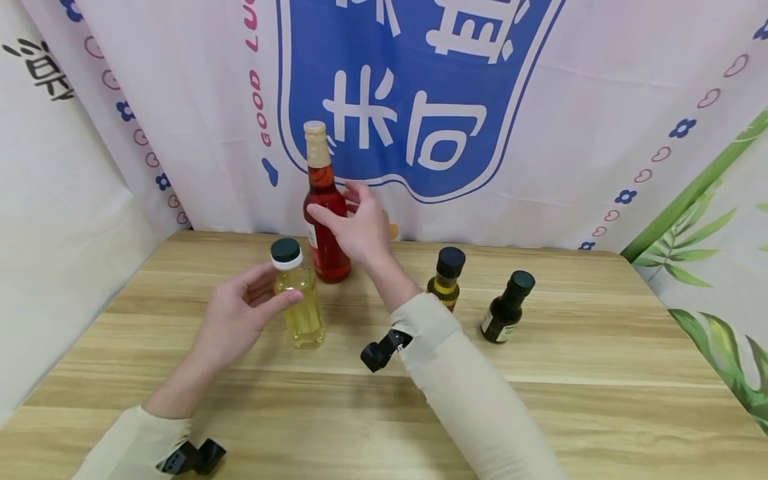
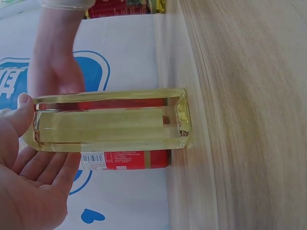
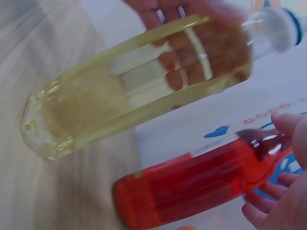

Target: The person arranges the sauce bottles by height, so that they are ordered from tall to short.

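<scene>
In the head view a clear bottle of pale yellow liquid (image 1: 305, 317) with a dark green cap stands at the table's left. My left hand (image 1: 237, 317) holds it around the upper body, thumb in front and fingers behind. Through the glass, those fingers (image 3: 180, 60) show in the right wrist view. Just behind stands a taller bottle of red liquid (image 1: 327, 257) with a pale wrapped neck. My right hand (image 1: 363, 230) is at its shoulder, thumb extended across the front and loosely spread fingers along the far side. In the left wrist view the yellow bottle partly hides the red one.
Right of the right forearm stand a small black-capped bottle (image 1: 444, 287), partly hidden by the sleeve, and a dark bottle with a green cap (image 1: 504, 313). A printed cloth (image 1: 588, 120) hangs behind the wooden table (image 1: 360, 427). Both wrists carry small black cameras.
</scene>
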{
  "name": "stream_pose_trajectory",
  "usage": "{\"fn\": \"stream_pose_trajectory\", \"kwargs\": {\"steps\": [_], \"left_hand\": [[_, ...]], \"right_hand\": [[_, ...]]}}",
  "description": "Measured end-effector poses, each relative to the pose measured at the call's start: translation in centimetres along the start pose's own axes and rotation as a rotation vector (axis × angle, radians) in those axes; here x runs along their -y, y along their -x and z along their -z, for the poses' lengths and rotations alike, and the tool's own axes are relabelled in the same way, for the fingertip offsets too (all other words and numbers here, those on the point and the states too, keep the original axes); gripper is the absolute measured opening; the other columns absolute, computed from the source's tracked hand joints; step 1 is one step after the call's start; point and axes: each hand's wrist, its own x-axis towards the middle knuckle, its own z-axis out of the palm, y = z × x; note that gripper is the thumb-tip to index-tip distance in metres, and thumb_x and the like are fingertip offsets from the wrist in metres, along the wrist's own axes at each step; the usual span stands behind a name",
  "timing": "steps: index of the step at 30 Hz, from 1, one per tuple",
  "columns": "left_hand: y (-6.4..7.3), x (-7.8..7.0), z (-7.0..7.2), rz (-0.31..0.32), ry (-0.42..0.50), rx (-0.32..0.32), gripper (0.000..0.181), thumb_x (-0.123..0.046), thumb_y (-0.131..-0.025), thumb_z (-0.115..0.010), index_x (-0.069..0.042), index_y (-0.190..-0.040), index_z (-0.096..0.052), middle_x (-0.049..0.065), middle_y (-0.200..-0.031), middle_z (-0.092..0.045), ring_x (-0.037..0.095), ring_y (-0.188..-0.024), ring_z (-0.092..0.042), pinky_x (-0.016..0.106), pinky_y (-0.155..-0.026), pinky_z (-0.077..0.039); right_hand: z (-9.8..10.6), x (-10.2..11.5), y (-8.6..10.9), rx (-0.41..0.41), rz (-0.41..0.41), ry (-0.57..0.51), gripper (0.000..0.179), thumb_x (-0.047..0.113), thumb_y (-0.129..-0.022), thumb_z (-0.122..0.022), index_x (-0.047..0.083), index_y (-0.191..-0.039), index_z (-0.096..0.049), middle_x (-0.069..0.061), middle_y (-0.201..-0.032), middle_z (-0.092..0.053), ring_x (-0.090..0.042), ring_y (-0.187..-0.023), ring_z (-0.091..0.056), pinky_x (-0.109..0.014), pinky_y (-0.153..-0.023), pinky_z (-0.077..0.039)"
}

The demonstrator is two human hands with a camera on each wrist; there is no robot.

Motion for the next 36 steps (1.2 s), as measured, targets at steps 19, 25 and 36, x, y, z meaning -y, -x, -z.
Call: {"fn": "stream_pose_trajectory", "kwargs": {"steps": [19,25,36], "left_hand": [[0.0,0.2,-0.2,-0.013,-0.002,-0.007,0.060,-0.030,-0.098,-0.079,-0.003,-0.148,-0.059,0.022,-0.151,-0.062,0.042,-0.139,-0.061,0.003,-0.093,-0.050],[-0.1,0.2,-0.3,-0.027,-0.001,0.004,0.058,-0.029,-0.099,-0.078,-0.003,-0.147,-0.060,0.021,-0.151,-0.062,0.042,-0.139,-0.061,0.004,-0.094,-0.050],[-0.1,0.2,0.0,0.005,-0.002,0.026,0.062,-0.032,-0.098,-0.078,-0.006,-0.151,-0.058,0.021,-0.154,-0.059,0.043,-0.142,-0.058,0.005,-0.096,-0.050]], "right_hand": [[5.8,7.1,4.2,-0.111,0.138,-0.001,0.079,0.043,-0.093,-0.082,0.019,-0.158,-0.046,-0.001,-0.158,-0.056,-0.021,-0.142,-0.056,-0.040,-0.112,-0.057],[9.0,7.6,5.0,-0.134,0.172,-0.025,0.075,0.042,-0.092,-0.083,0.021,-0.157,-0.050,0.002,-0.154,-0.060,-0.018,-0.140,-0.058,-0.036,-0.110,-0.058],[15.1,5.3,6.8,-0.120,0.264,-0.134,0.062,0.029,-0.094,-0.082,0.018,-0.150,-0.057,-0.003,-0.145,-0.067,-0.017,-0.133,-0.064,-0.036,-0.115,-0.054]]}}
